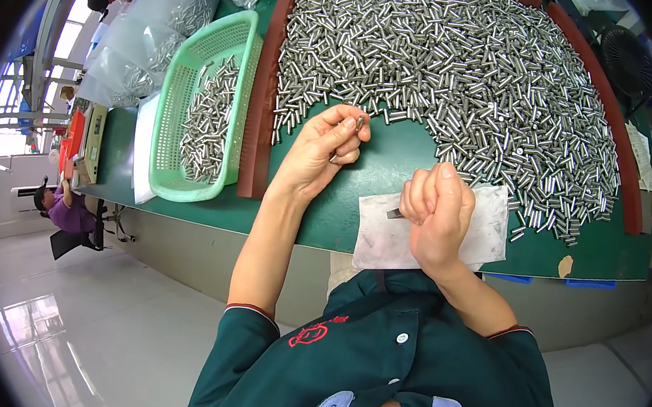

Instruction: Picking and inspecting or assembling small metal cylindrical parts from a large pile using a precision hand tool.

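My left hand is raised over the green tabletop, thumb and fingers pinched round a small metal pin. Another bit of shiny metal seems to show lower down between its curled fingers. To the right, my right hand is closed in a fist above a smudged white cloth or paper sheet. From the fist's left side sticks the end of a dark metal piece; the fingers hide the rest. Beyond both hands spreads a large heap of short steel pins.
Brown-red rails border the heap. A green plastic basket with more pins stands at the left, near filled clear bags and a scale. A black fan is at far right. Two other people are at the left.
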`<act>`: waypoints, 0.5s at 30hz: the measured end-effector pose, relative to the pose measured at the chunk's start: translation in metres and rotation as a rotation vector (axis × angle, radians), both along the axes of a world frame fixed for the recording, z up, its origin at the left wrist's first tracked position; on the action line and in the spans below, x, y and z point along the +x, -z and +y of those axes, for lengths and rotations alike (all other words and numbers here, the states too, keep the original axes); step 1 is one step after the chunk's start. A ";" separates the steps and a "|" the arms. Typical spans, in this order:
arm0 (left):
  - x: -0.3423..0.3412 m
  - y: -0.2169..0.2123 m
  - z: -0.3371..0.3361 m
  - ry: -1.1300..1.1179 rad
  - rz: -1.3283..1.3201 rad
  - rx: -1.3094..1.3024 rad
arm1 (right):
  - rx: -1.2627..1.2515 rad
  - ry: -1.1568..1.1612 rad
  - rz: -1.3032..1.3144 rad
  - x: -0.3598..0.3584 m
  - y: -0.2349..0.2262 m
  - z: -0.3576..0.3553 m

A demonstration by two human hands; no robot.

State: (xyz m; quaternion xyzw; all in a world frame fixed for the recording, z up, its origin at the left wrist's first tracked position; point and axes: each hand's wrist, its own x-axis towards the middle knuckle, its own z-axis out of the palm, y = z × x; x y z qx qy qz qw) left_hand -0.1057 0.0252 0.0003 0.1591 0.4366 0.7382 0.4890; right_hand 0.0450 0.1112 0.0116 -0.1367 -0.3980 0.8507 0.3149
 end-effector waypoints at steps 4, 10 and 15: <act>0.001 0.001 0.001 0.021 0.003 0.006 | -0.009 0.010 -0.003 0.001 0.001 0.001; 0.000 0.001 0.001 0.035 -0.039 0.013 | -0.080 -0.031 0.029 0.002 0.000 0.001; 0.000 0.000 0.002 0.043 -0.072 0.018 | -0.011 0.011 -0.006 0.000 -0.001 0.000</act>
